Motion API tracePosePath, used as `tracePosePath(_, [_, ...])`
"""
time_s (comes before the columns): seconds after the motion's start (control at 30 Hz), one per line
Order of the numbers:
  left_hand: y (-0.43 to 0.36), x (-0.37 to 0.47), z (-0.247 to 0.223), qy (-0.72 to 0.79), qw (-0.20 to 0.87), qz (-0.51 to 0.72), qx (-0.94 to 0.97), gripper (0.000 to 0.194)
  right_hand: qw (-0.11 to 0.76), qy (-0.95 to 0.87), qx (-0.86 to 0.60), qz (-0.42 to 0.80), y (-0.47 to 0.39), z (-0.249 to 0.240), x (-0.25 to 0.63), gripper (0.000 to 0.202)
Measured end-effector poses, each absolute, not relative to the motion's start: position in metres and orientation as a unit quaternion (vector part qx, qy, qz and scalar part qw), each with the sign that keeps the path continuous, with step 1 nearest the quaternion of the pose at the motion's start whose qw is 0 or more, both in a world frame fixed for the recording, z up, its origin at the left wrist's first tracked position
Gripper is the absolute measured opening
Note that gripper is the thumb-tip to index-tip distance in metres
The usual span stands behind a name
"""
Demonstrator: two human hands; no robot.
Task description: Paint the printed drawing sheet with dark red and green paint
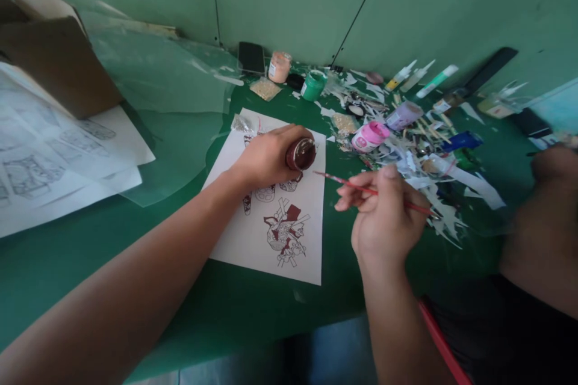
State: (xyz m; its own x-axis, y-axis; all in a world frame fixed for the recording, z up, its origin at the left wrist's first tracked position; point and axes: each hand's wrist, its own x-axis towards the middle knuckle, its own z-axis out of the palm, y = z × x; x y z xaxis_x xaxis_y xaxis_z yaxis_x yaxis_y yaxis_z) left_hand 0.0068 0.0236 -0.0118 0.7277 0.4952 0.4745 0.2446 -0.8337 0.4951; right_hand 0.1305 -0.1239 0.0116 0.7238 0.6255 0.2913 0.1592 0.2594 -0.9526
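Observation:
Over the upper part of a white sheet (271,246), my left hand (271,156) is wrapped round a jar of dark red-brown paint (301,154), its open mouth tilted toward me. The sheet carries black line drawings, and the lower one (286,233) has some dark red patches. To the right of the sheet, my right hand (383,204) pinches a thin red paintbrush (361,187). The brush tip points left toward the jar, a little apart from it. My left hand hides part of the upper drawings.
Pink (370,136), purple (404,115), green (313,85) and peach (279,67) paint jars stand among paper scraps (440,192). Printed sheets (67,162) and a cardboard box (58,63) lie left, beside clear plastic film (167,84). Another person's arm (542,228) is at right.

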Motion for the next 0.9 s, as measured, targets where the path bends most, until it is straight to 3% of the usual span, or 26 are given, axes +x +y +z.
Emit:
tracePosePath(0.2, [0.022, 0.004, -0.011, 0.183, 0.193, 0.304, 0.915, 0.054, 0.659, -0.385, -0.615, 0.198, -0.097, 0.010, 0.142, 0.038])
tracePosePath(0.47, [0.020, 0.005, -0.006, 0.217, 0.163, 0.305, 0.913, 0.057, 0.702, -0.346, -0.570, 0.250, -0.119, 0.012, 0.140, 0.041])
tracePosePath(0.67, [0.017, 0.007, -0.003, 0.240, 0.172, 0.318, 0.901, 0.057, 0.595, -0.415, -0.613, 0.312, -0.143, -0.004, 0.118, 0.044])
tracePosePath(0.9, [0.018, 0.008, -0.007, 0.244, 0.184, 0.338, 0.890, 0.055, 0.554, -0.428, -0.646, 0.304, -0.146, -0.009, 0.110, 0.044])
